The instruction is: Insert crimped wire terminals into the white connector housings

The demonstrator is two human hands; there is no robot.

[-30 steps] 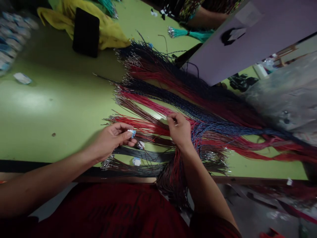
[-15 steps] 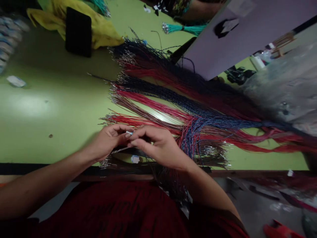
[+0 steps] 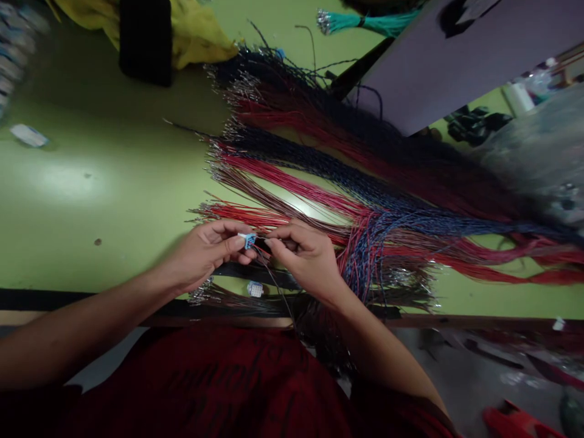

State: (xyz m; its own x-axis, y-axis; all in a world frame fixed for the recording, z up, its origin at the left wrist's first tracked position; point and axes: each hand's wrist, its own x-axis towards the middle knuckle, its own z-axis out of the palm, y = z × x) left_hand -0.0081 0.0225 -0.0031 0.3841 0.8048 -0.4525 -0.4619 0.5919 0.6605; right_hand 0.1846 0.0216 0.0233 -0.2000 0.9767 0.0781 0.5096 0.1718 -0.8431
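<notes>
My left hand [image 3: 214, 252] pinches a small white and blue connector housing [image 3: 249, 240] between thumb and fingers. Its blue face with small holes points right, and several thin wires [image 3: 274, 277] trail from it down toward the table edge. Just to the right, my right hand [image 3: 303, 252] is closed, thumb and forefinger pinching a thin wire [image 3: 261, 237] whose end is at or close to the housing; whether it is inserted I cannot tell. Below my hands lies another white connector housing [image 3: 255, 289]. Red wires [image 3: 241, 213] with bare metal terminals lie just beyond my fingers.
Bundles of dark blue wires [image 3: 310, 161], pink-red and brown wires spread across the green table [image 3: 114, 231]. A yellow cloth [image 3: 201, 36] with a black flat object [image 3: 145, 42] lies at the back left. A purple panel [image 3: 424, 73] rises at the back right, near green wires [image 3: 374, 23].
My hands have moved apart slightly, with the right hand shifting right. The connector housing's blue face now shows between them. The whole view has shifted a little.
</notes>
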